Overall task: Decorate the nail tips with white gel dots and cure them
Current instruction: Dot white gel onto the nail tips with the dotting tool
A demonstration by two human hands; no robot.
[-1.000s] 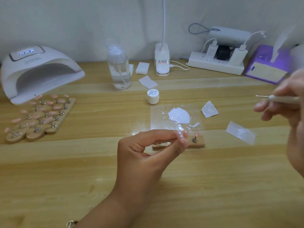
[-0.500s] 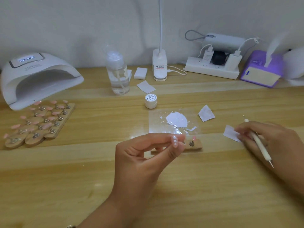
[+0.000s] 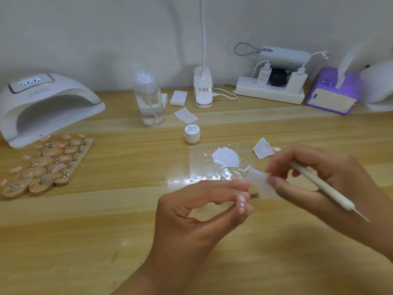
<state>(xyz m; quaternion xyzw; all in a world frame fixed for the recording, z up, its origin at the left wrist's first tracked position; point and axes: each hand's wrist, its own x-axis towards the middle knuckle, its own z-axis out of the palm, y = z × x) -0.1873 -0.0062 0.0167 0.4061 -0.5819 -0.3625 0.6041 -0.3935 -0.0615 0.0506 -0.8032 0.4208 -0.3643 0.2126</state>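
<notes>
The dotting of this one nail tip [image 3: 242, 204] looks finished, since three white dots run down it in a row. The step in hand seems to be a clean-up between dotting and curing: the right hand [image 3: 319, 177] holds a small white wipe [image 3: 262, 184] close to the tip, perhaps to tidy an edge. The next move calls for a light, steady touch, because uncured gel would likely smear at any brush of the wipe. After that the tip has to reach the curing lamp [image 3: 46, 107], which stands well to the left of the palette sheet [image 3: 200, 167] and further back. The left hand [image 3: 202, 209] is raised just in front of the palette sheet, on the person's side. Its thumb and forefinger pinch the nail tip with the dotted face turned up to the camera. The right hand, in front of the sheet's right edge, has its fingers curled round the dotting tool [image 3: 319, 186], metal point aimed away from the tip, while thumb and forefinger pinch the wipe. A pool of white gel [image 3: 225, 159] lies on the sheet, the lidded gel pot [image 3: 192, 134] sits just behind it, and wooden stands [image 3: 46, 167] of pink tips lie well to its left on the counter [image 3: 85, 241].
</notes>
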